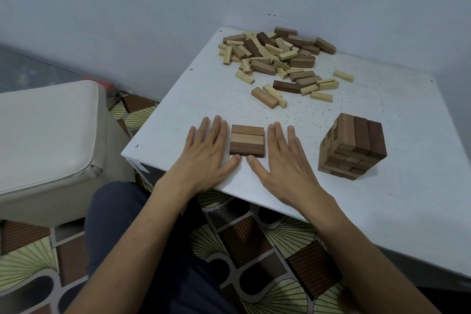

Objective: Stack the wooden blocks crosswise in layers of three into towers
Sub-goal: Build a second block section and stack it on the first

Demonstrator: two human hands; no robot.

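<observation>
Three wooden blocks are laid side by side at the front edge of the desk as a tower's base, squared between the left grip and right grip, both released, flat, seemingly touching the ends.

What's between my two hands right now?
In the head view, a single layer of three blocks lies on the table between the left hand and right hand.

One wide-angle view from the person's head looks forward and steeply down, close over the near desk corner. The left hand and right hand lie mid-frame, floor below, wall above.
</observation>
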